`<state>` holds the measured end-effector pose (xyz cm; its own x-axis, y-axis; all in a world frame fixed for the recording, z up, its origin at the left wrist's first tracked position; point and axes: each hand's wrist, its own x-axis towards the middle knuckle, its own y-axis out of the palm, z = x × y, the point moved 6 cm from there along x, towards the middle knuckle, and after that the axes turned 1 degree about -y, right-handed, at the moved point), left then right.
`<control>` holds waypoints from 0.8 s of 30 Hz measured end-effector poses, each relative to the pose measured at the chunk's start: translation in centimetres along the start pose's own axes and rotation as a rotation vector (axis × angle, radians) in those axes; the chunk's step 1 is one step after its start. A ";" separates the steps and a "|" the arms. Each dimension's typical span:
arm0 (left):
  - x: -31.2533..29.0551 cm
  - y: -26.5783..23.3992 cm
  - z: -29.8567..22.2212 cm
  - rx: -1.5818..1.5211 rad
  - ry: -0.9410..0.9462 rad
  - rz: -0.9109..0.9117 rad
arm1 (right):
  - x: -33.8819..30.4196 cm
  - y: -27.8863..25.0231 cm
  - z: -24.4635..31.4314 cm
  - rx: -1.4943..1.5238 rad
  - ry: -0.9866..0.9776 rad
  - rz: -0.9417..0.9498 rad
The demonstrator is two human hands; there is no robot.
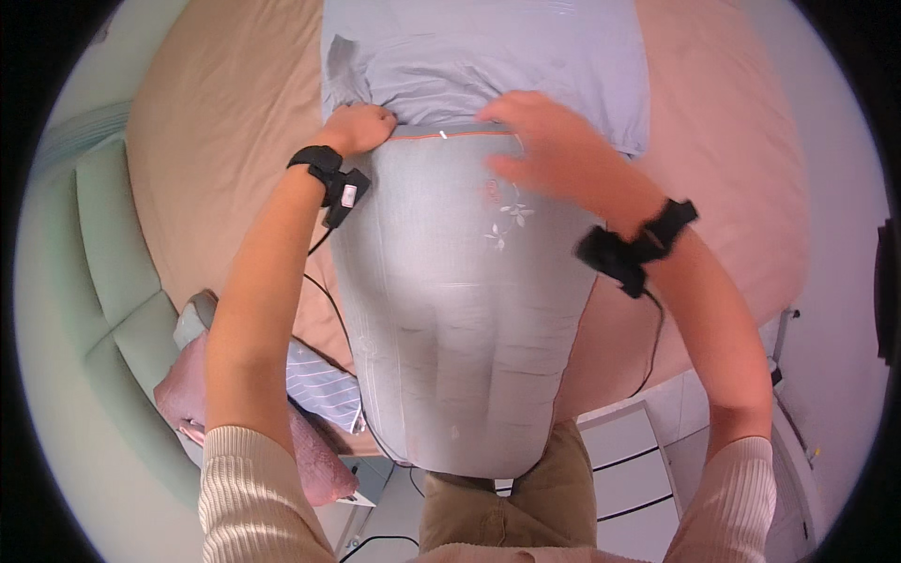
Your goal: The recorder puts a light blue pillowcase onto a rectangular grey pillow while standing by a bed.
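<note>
A long grey pillow (441, 244) with an orange-piped edge and a small floral print lies in front of me. Its far edge meets the gathered opening of a light blue pillowcase (554, 56), which is spread on the bed. At the pillow's far left corner, my left hand (359, 129) is closed on the bunched pillowcase edge. My right hand (549, 145), slightly blurred, hovers over the far right part of the pillow, thumb and fingers apart. I cannot tell whether its fingertips touch the pillowcase.
Peach sheets cover the bed (225, 141); a padded pale green headboard (113, 244) stands at left. A pink cushion (314, 460) and striped blue fabric (319, 380) lie near left. A white drawer unit (624, 460) stands near right. Cables hang from black wrist devices (615, 255).
</note>
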<state>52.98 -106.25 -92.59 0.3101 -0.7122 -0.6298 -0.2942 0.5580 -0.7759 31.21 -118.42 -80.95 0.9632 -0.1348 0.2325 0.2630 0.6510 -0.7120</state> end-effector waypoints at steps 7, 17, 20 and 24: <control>-4.1 -0.1 4.9 -0.128 -0.002 -0.269 | 9.6 15.3 3.1 -0.052 0.285 0.481; -11.4 2.0 13.4 -0.253 0.176 -0.341 | 7.5 14.4 9.5 -0.014 0.277 0.255; -13.8 3.7 15.9 -0.158 0.282 -0.515 | 6.8 13.7 11.4 0.034 0.376 0.236; -17.1 7.1 15.0 -0.026 0.246 -0.419 | 6.5 14.4 9.2 0.102 0.592 0.337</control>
<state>59.15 -83.67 -87.86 0.1849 -0.9545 -0.2339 -0.2136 0.1932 -0.9576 40.77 -103.03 -83.57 0.8674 -0.2790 -0.4120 -0.0348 0.7919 -0.6096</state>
